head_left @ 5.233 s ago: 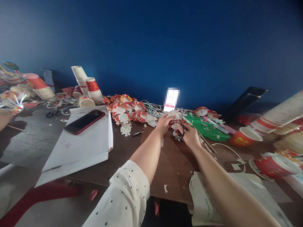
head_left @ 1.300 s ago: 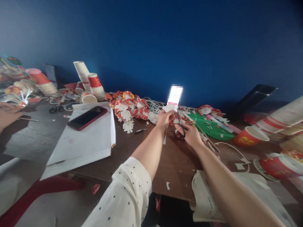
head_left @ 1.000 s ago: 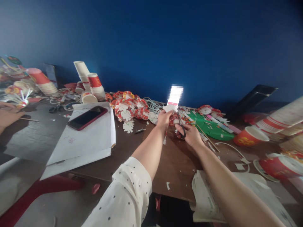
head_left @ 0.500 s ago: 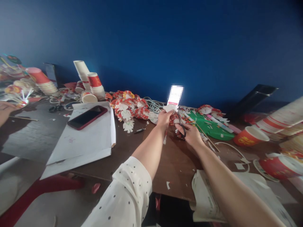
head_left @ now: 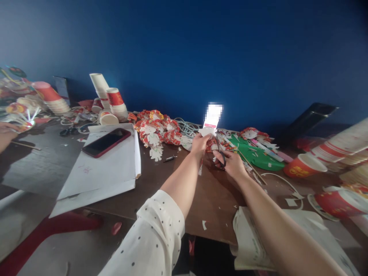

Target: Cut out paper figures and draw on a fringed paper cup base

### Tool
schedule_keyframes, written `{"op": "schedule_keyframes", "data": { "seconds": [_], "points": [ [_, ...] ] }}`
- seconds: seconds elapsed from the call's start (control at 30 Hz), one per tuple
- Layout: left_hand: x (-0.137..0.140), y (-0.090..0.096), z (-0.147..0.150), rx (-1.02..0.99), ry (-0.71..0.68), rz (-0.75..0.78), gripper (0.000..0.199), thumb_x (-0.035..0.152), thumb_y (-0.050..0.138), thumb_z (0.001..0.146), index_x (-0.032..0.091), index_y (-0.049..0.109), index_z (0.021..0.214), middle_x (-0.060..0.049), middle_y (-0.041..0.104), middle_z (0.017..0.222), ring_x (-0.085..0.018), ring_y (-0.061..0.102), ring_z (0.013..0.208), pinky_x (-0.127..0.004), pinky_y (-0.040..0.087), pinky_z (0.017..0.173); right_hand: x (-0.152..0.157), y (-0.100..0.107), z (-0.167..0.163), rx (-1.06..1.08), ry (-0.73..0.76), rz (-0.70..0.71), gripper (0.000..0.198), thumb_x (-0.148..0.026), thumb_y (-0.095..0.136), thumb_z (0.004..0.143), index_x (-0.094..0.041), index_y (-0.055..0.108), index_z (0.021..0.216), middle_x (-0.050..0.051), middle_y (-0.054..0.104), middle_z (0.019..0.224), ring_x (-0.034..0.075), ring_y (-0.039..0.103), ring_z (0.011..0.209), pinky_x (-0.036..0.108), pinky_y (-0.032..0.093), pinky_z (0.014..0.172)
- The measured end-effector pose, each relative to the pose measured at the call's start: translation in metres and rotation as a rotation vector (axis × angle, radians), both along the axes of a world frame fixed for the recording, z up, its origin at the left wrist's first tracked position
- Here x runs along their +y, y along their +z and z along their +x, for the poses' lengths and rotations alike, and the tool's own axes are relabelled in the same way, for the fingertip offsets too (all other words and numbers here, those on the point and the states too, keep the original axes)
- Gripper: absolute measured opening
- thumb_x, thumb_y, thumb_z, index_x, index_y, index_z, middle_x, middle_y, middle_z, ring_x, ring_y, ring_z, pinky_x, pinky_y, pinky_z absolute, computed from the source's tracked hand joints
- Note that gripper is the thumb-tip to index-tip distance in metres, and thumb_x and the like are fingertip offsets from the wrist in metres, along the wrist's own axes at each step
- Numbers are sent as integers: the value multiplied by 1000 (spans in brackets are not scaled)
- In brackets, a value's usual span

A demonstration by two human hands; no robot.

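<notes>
My left hand [head_left: 200, 142] pinches a small white paper piece [head_left: 207, 131] above the brown table. In my right hand [head_left: 230, 161] is a pair of dark-handled scissors [head_left: 220, 158], its blades pointing up beside the paper. Just behind the paper stands a bright, blurred-out phone screen [head_left: 213, 115] against the wall. Left of my hands lies a heap of red-and-white paper figures [head_left: 161, 128], with a white cut-out figure [head_left: 155, 152] in front. To the right rests a green sheet [head_left: 260, 155] strewn with paper scraps.
A dark phone [head_left: 107, 142] lies on white board [head_left: 112, 174] at left. Paper cups [head_left: 116, 103] are stacked behind it. Another person's hand [head_left: 6, 134] shows at the left edge. At right are a red cup [head_left: 304, 165] and a folded cloth-like bag [head_left: 253, 241].
My hands, the scissors and the paper have hardly moved. At the far left, the other person's hand and the thin stick by it have shifted slightly leftward.
</notes>
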State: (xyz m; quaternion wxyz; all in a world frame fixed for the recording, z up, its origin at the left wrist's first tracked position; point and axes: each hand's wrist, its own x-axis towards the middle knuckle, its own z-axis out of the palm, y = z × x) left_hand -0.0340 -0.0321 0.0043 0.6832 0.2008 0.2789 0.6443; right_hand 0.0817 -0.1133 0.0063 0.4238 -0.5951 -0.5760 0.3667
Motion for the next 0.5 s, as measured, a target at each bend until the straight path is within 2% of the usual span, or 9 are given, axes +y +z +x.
{"op": "schedule_keyframes", "data": {
  "seconds": [0.33,0.5],
  "points": [
    [-2,3,-1,3,-3,-7,14,4,71,69,13,63,77,0,67,66,-9,63,60,-25,52,75,3,-2,3,6,35,35,50,-63,75,66,-16,75,83,1,62,54,13,52,45,26,42,47],
    [0,-1,0,-5,-1,34,19,9,77,66,14,63,78,0,67,66,-10,65,64,-25,52,74,3,-3,2,0,17,39,49,-61,75,67,-16,76,87,0,60,53,14,53,46,26,42,47]
  ]
}}
